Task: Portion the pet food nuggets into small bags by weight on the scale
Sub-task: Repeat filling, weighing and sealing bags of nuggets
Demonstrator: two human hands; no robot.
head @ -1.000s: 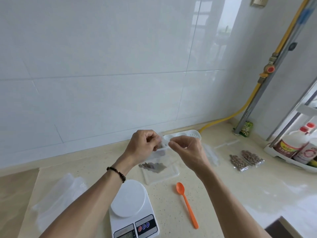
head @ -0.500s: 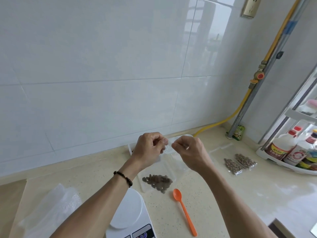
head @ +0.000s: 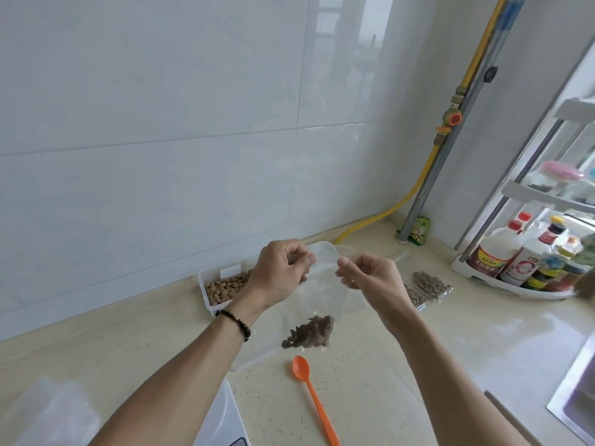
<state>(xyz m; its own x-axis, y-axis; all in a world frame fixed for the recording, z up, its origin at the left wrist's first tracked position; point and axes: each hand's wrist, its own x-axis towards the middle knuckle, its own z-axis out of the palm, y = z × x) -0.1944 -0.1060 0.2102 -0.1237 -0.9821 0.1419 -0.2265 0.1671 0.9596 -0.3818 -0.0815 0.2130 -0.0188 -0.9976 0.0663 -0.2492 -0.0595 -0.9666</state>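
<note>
Head view: both hands hold clear bag (head: 317, 304) up by its top edge.
Left hand (head: 283, 273) and right hand (head: 367, 275) pinch it; nuggets (head: 309, 333) at bottom, orange spoon (head: 314, 395) on counter (head: 402, 365).

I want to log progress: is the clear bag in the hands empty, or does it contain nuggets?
It contains nuggets. The clear bag hangs from the left hand and right hand, with brown nuggets at its bottom.

Spoon (head: 314, 394) right of scale (head: 225, 423); container (head: 219, 289) behind
</note>
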